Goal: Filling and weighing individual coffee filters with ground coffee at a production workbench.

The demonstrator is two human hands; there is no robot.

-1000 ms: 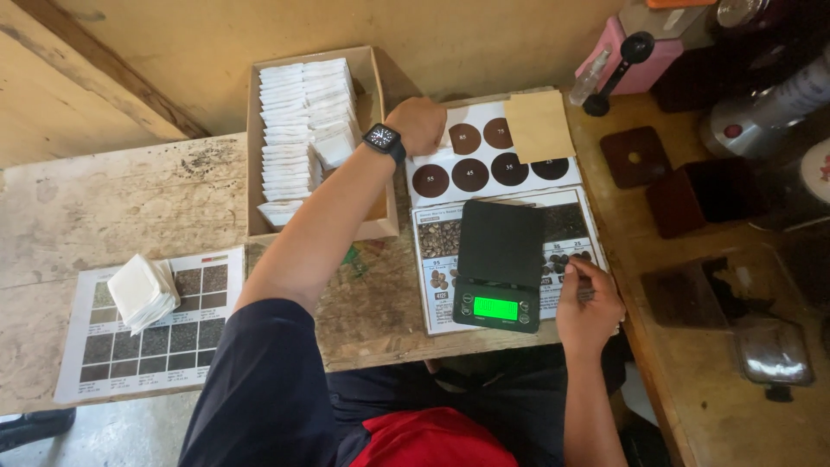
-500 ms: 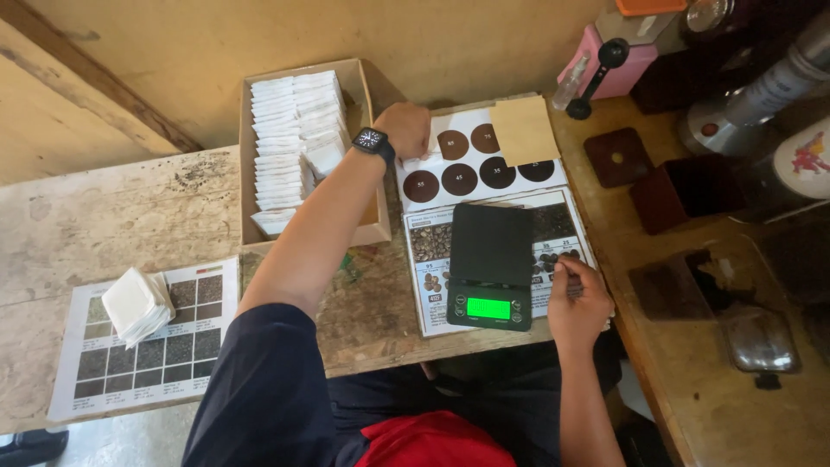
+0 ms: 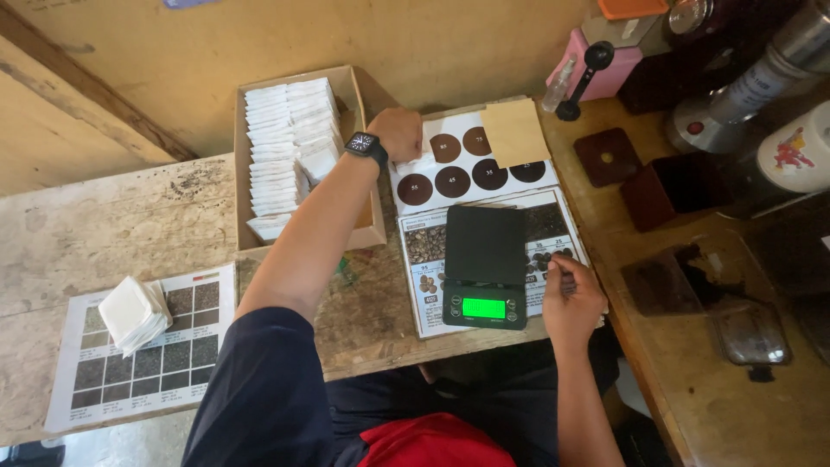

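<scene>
Clenched left hand [image 3: 396,131] rests by the box of white sachets [image 3: 285,147]; right hand's [image 3: 571,298] grip unclear.

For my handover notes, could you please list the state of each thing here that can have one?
Black digital scale: switched on, green display lit, platform bare.
Brown cardboard box: open, filled with white sachets.
Left hand: closed, on the colour chart.
Right hand: closed, beside the scale.

1 head-worn view, steeply downward and fairly near over the wooden table [image 3: 104,225].
</scene>
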